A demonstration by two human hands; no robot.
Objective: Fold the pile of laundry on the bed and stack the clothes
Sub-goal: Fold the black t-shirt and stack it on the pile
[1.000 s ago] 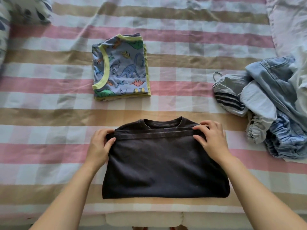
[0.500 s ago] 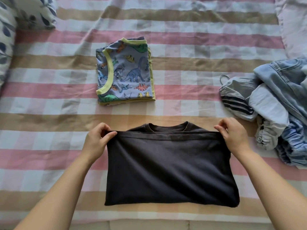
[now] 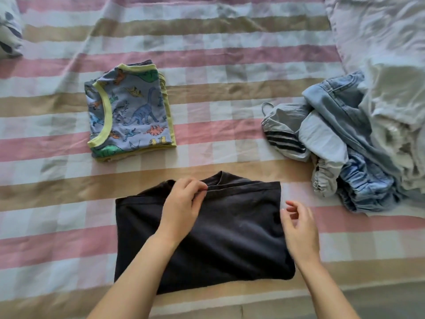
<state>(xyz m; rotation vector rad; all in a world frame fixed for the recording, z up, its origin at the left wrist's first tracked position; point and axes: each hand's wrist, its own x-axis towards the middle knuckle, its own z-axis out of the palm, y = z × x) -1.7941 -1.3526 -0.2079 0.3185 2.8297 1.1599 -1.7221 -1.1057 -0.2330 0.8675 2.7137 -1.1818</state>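
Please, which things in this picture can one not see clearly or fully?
All in the head view:
- laundry pile: the garments overlap and the right edge cuts it, so their number is unclear.
- black T-shirt: the left hand and its forearm cover part of it, and the folded-under layers are hidden.
- right hand: blurred, so contact with the black T-shirt is uncertain.
- patterned pillow: cut by the left edge.
- dinosaur-print shirt: anything beneath it is hidden.
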